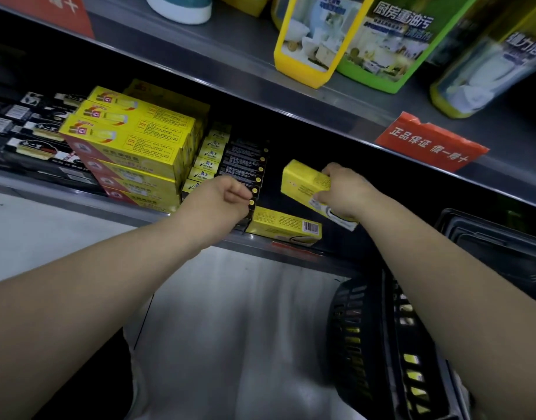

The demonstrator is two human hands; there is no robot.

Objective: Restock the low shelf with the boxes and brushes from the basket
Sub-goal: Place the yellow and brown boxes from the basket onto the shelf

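The right hand (339, 189) grasps a yellow box (306, 181) above the low shelf (145, 211). The left hand (224, 197) is curled against the black boxes (245, 165); if it grasps one, I cannot tell.

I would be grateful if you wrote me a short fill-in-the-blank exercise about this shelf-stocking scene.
1. The right hand grips a box coloured ____.
2. A second box, lying on the shelf, has a striped ____ printed on it.
3. The left hand pinches a slim box coloured ____.
4. The basket sits on the person's ____ side.
Missing words: yellow; barcode; black; right.
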